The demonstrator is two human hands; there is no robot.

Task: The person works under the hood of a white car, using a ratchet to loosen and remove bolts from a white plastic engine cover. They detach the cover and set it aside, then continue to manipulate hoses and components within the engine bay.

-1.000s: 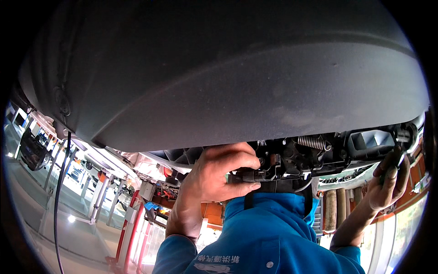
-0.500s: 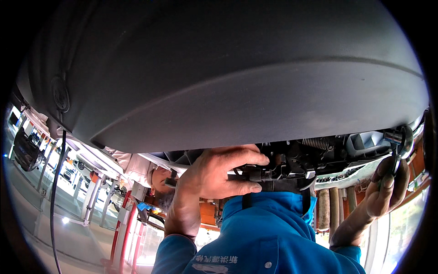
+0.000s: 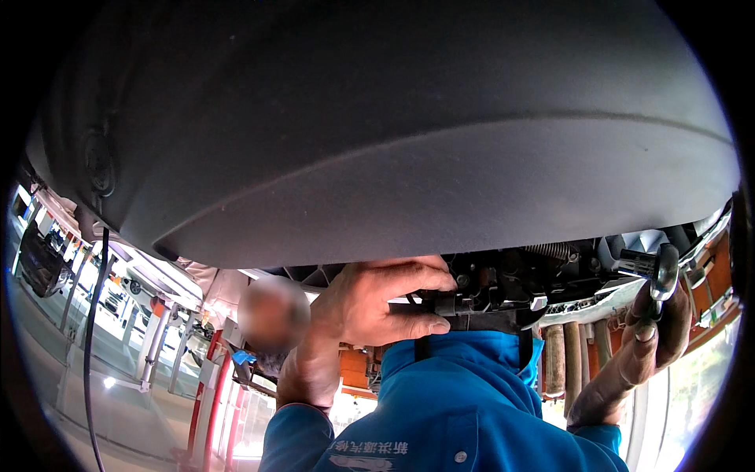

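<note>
My left hand (image 3: 377, 303) reaches up under the dark grey panel (image 3: 456, 181). Its thumb and index finger lie on either side of a black cylindrical part (image 3: 445, 303); the other fingers are mostly hidden. Right of it sits a dark mechanism (image 3: 503, 285) with a coil spring (image 3: 553, 250). Over at the right, my right hand (image 3: 664, 334) is closed round a ratchet wrench (image 3: 667, 271). A socket on its head points left, toward the mechanism but apart from it. My fingers cover most of the wrench's handle.
The large panel spans the upper view. A black cable (image 3: 93, 330) hangs at the left. Beyond my left wrist is another person (image 3: 273, 315). Red and white posts (image 3: 212, 385) stand behind, with a vehicle (image 3: 43, 259) farther left. Several brown cylinders (image 3: 555, 360) show behind me.
My right hand has moved left with the ratchet wrench, and the socket now shows more of its length. The left hand stays at the black part, with hardly any shift.
</note>
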